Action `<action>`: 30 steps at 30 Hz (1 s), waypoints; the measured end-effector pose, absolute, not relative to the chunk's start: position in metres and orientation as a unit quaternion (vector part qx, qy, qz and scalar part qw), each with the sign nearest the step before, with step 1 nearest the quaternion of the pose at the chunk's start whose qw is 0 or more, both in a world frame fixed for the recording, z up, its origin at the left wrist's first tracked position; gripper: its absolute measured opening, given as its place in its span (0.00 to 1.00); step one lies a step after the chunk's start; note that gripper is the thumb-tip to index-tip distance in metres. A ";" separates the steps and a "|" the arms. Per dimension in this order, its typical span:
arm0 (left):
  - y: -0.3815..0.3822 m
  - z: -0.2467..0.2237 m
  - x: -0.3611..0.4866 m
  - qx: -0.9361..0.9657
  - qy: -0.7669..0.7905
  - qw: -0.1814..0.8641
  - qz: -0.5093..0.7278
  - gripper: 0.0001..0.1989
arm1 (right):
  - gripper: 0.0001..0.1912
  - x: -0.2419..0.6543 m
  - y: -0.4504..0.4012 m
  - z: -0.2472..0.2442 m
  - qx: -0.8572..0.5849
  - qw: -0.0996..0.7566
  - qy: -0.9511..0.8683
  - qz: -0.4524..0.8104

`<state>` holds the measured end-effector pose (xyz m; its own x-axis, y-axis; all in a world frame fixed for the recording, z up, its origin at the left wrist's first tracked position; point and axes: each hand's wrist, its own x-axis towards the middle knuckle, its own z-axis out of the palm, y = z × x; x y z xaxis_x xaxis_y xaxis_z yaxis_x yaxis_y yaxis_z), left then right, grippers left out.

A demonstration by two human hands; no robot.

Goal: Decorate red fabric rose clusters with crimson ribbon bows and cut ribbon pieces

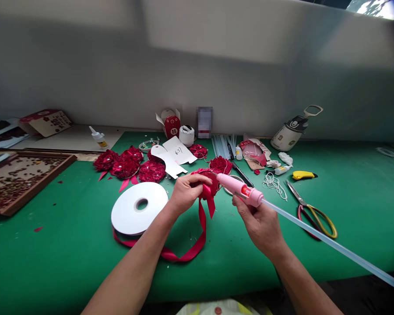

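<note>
In the head view my left hand (188, 190) is closed on a red ribbon flower (212, 188), its fingers pinching the ribbon at the flower's edge. A pink hot glue gun (238, 187) is gripped in my right hand (261, 223), its nozzle at the flower's upper right side. Out of the gun's back runs a long translucent glue stick (331, 247) toward the lower right. From the held flower a red ribbon (187, 256) loops down over the table and back under a white ribbon spool (128, 210) left of my hands. Whether fresh glue is on the flower, I cannot make out.
Several finished-looking red flowers (126, 164) lie behind the spool, near white cut cards (179, 151). Scissors (307, 208), a yellow box cutter (304, 175) and white cord (275, 184) are at right. A bottle (289, 133) stands behind; a wooden tray (36, 188) lies at left.
</note>
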<state>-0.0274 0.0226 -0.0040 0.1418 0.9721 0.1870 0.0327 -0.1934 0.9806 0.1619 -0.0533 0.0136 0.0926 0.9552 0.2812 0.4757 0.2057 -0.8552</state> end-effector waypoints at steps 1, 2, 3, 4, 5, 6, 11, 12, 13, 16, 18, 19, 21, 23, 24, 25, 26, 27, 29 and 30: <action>0.023 -0.003 -0.028 0.578 0.426 0.477 0.507 0.12 | 0.13 0.162 -0.054 0.014 -0.570 0.475 -0.617 0.263; 0.024 -0.002 -0.028 0.567 0.427 0.481 0.514 0.12 | 0.13 0.162 -0.054 0.014 -0.564 0.485 -0.613 0.267; 0.024 -0.001 -0.029 0.560 0.428 0.483 0.519 0.12 | 0.14 0.162 -0.055 0.014 -0.560 0.492 -0.609 0.271; 0.024 -0.001 -0.029 0.556 0.428 0.485 0.522 0.12 | 0.14 0.161 -0.055 0.015 -0.556 0.497 -0.607 0.274; 0.024 0.000 -0.029 0.554 0.427 0.487 0.523 0.12 | 0.14 0.161 -0.055 0.016 -0.551 0.501 -0.607 0.278; 0.024 0.000 -0.029 0.552 0.425 0.493 0.521 0.12 | 0.14 0.161 -0.055 0.016 -0.546 0.503 -0.608 0.281; 0.021 0.001 -0.024 0.532 0.414 0.524 0.520 0.12 | 0.13 0.157 -0.051 0.012 -0.513 0.502 -0.632 0.291; 0.020 0.002 -0.024 0.531 0.414 0.523 0.522 0.12 | 0.13 0.157 -0.050 0.011 -0.512 0.502 -0.633 0.292; 0.020 0.002 -0.024 0.531 0.414 0.521 0.524 0.12 | 0.14 0.156 -0.050 0.010 -0.513 0.503 -0.633 0.290; 0.020 0.003 -0.024 0.532 0.412 0.520 0.525 0.12 | 0.13 0.157 -0.049 0.008 -0.525 0.495 -0.636 0.274; 0.021 0.003 -0.025 0.530 0.407 0.523 0.530 0.11 | 0.12 0.158 -0.049 0.007 -0.530 0.487 -0.645 0.256; 0.021 0.004 -0.026 0.528 0.404 0.525 0.531 0.11 | 0.12 0.159 -0.049 0.007 -0.531 0.484 -0.650 0.247; 0.020 0.004 -0.026 0.526 0.404 0.529 0.530 0.11 | 0.12 0.159 -0.049 0.006 -0.528 0.479 -0.659 0.237; 0.019 0.006 -0.025 0.524 0.407 0.534 0.524 0.11 | 0.12 0.159 -0.048 0.006 -0.524 0.477 -0.667 0.231; 0.019 0.006 -0.025 0.523 0.409 0.535 0.522 0.11 | 0.12 0.158 -0.047 0.007 -0.522 0.475 -0.671 0.228; 0.018 0.006 -0.025 0.523 0.410 0.535 0.521 0.11 | 0.12 0.158 -0.046 0.008 -0.520 0.469 -0.677 0.225; 0.018 0.006 -0.024 0.522 0.411 0.534 0.522 0.11 | 0.12 0.159 -0.046 0.009 -0.518 0.460 -0.687 0.219; 0.018 0.005 -0.024 0.522 0.413 0.533 0.523 0.11 | 0.11 0.159 -0.045 0.011 -0.516 0.450 -0.699 0.209; 0.019 0.003 -0.024 0.526 0.422 0.522 0.522 0.11 | 0.09 0.161 -0.045 0.016 -0.512 0.431 -0.720 0.182; 0.020 0.002 -0.025 0.531 0.428 0.513 0.522 0.11 | 0.08 0.162 -0.046 0.018 -0.511 0.426 -0.727 0.170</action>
<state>-0.0248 0.0202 0.0021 0.0903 0.9892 0.1156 -0.0804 -0.1085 0.9908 0.1619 -0.0465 0.0181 -0.1148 0.8873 0.4466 0.5977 0.4208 -0.6824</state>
